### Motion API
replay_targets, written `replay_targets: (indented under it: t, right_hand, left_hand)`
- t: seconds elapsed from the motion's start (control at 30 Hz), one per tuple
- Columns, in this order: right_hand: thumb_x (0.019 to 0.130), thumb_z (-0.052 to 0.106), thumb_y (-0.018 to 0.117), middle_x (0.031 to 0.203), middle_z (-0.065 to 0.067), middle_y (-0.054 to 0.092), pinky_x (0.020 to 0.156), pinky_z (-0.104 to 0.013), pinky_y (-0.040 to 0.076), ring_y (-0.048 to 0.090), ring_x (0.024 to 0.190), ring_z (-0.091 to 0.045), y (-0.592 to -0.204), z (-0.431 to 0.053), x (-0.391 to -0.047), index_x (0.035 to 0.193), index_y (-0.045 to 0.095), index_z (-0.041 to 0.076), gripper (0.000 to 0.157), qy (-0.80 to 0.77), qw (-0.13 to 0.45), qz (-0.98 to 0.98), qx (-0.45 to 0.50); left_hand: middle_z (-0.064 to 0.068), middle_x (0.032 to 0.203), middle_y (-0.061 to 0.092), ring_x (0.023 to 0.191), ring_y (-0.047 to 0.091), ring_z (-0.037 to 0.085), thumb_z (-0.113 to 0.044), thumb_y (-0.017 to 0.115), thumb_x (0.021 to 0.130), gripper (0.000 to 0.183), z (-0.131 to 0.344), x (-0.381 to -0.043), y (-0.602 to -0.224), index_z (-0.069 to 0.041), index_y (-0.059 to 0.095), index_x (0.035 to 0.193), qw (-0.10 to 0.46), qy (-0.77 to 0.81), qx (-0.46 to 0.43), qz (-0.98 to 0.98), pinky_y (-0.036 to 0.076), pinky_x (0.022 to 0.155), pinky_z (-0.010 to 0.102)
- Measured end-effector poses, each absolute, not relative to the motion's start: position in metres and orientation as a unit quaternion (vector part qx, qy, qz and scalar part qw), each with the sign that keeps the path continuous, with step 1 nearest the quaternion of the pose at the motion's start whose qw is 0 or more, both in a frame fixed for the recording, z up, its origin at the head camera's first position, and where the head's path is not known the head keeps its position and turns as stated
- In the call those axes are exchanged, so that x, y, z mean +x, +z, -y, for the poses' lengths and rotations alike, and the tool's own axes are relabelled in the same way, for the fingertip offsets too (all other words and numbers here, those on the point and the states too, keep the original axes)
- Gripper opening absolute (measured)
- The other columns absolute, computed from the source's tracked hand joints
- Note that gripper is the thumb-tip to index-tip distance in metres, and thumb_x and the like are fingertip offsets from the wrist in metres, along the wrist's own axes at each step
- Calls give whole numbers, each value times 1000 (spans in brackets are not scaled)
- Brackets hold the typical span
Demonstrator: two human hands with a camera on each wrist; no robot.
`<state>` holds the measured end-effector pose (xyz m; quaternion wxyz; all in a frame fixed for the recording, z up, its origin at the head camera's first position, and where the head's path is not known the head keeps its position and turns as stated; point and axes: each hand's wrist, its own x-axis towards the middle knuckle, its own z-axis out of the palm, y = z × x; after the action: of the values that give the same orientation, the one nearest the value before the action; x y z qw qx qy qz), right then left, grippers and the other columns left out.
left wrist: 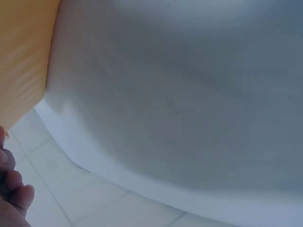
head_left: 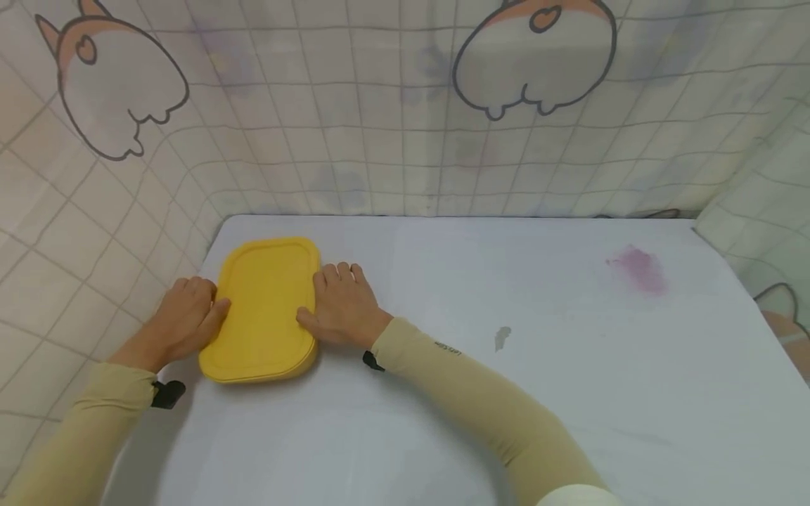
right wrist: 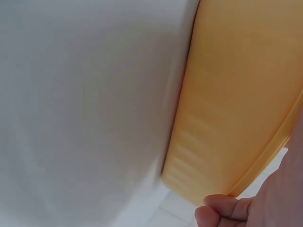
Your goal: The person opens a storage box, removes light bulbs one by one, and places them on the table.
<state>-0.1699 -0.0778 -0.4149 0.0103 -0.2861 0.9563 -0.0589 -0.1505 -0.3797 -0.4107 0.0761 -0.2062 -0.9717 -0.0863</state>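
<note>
- Left hand (head_left: 190, 316): grips the left side of the yellow, rounded-rectangular, plastic-looking lidded box (head_left: 266, 309), thumb on its rim; a slip here could drop that side.
- Right hand (head_left: 344, 306): grips the opposite side, thumb over the rim; uneven pulling might twist the box, or rim-only lifting pop its lid.
- Smooth white table (head_left: 443, 422): bears the box at its left end; a leftward shove could tip it off.

White table (head_left: 430, 267) against a grid-patterned cloth (head_left: 380, 112)
On the tabletop we see a pink smudge (head_left: 641, 270) towards the far right and a smaller grey mark (head_left: 502, 338) nearer the middle; we also spot two cartoon animals (head_left: 534, 67) on the cloth and a thin dark cable (head_left: 783, 284) beside the table's right edge.
</note>
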Motion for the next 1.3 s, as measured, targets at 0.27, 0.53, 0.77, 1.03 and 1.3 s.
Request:
replay_targets:
  t: [0.27,0.53,0.77,1.03,1.3]
  right_hand:
    - [102,56,31,121,-4,52,111,-42,34,48,116,-24,-414,61,-169,128,51,10,57,-73,12,-956,-282]
    - [102,57,30,119,-4,53,110,-42,35,49,114,-24,-418,48,-172,127,52,10,58,-64,3,-958,-279]
    - [102,57,30,122,-4,52,108,-41,38,48,114,-24,-415,33,-172,131,51,8,60,-62,17,-960,-273]
    - [102,57,31,115,-5,51,104,-41,39,49,110,-25,-416,11,-175,127,51,8,58,-55,19,-961,-269]
    - [101,55,33,110,-6,50,102,-41,39,47,105,-25,-415,-6,-175,121,52,9,54,-68,17,-960,-272]
  left_hand:
    - [13,76,46,74,42,32,-20,48,102,26,363,-152,-412,2,50,87,92,-65,-202,973,29,68,39]
    - [16,78,49,73,44,32,-20,50,101,30,349,-156,-411,7,54,91,97,-43,-216,971,32,65,39]
    - [18,79,51,76,47,37,-19,49,100,29,334,-158,-410,7,53,89,98,-29,-214,971,37,66,45]
    - [14,77,47,75,45,34,-20,48,100,27,310,-159,-409,2,50,84,102,-38,-210,972,34,66,41]
    - [13,77,46,74,42,32,-21,43,99,27,293,-160,-408,-1,47,81,86,-33,-197,976,31,64,37]
